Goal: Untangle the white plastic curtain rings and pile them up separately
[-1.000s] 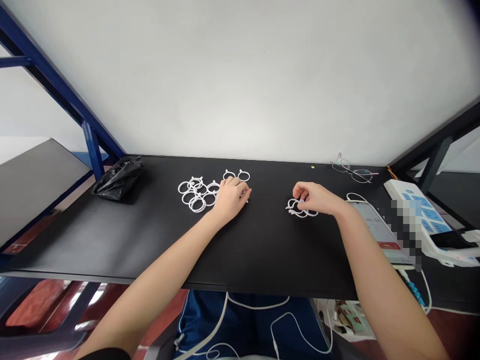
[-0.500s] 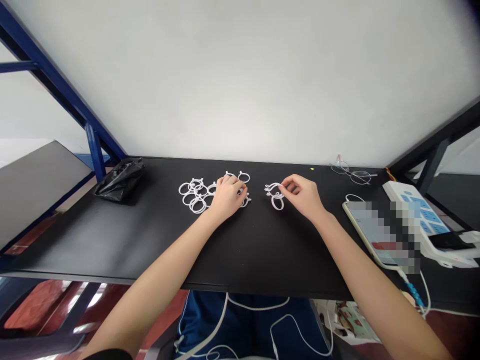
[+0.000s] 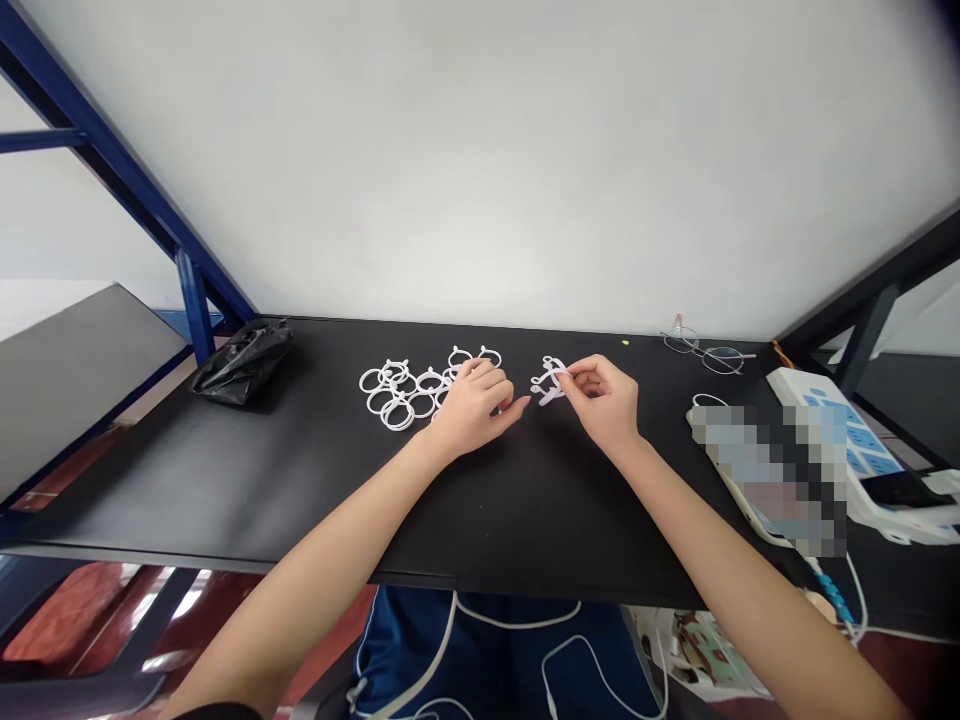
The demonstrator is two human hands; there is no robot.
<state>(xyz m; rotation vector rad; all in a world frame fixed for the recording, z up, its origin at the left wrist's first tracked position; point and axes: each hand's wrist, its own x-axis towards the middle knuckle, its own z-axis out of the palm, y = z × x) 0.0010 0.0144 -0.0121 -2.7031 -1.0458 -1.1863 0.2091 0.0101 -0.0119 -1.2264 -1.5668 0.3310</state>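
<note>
A pile of several white plastic rings [image 3: 401, 392] lies on the black table [image 3: 300, 470], left of centre. My left hand [image 3: 474, 406] rests at the pile's right edge, fingers curled over a ring there. My right hand [image 3: 600, 398] pinches a small bunch of linked white rings [image 3: 547, 380], held just above the table between the two hands. The left fingertips reach toward that bunch, almost touching it.
A crumpled black plastic bag [image 3: 241, 360] sits at the far left. Eyeglasses [image 3: 709, 350] lie at the back right. A phone with a cable [image 3: 757, 470] and a white power strip [image 3: 855, 450] occupy the right side. Blue shelf struts [image 3: 187, 300] rise on the left.
My right hand carried the bunch of linked rings from the right side of the table leftward and up, to beside my left hand. The left hand stayed at the pile and shifted slightly right.
</note>
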